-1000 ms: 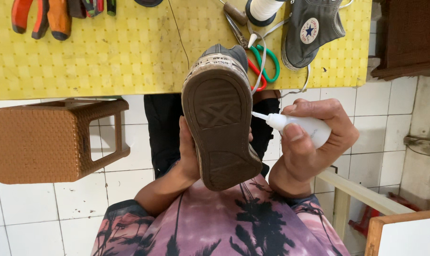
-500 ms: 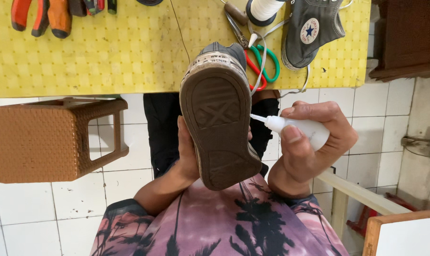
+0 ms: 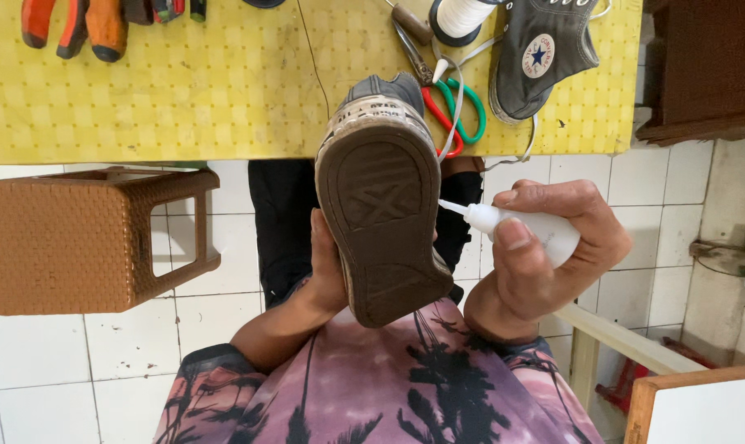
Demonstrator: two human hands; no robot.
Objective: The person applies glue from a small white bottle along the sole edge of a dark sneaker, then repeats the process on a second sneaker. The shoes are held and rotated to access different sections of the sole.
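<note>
I see the worn grey canvas sneaker (image 3: pixel 381 197) sole-up between my grips, white plastic glue bottle (image 3: pixel 525 228) at its right edge, brown woven stool (image 3: pixel 68 242) left, yellow-covered counter (image 3: pixel 224 90) beyond.

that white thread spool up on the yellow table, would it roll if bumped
The thread spool looks round, so lying down it would probably roll; upright it may only tip. A loose strand trails toward the scissors, which might snag or drag. Probably light.

A round white label (image 3: pixel 539 54) with a blue star sits on the grey sneaker's (image 3: pixel 545 49) ankle, on the yellow tabletop (image 3: pixel 183 90).
</note>
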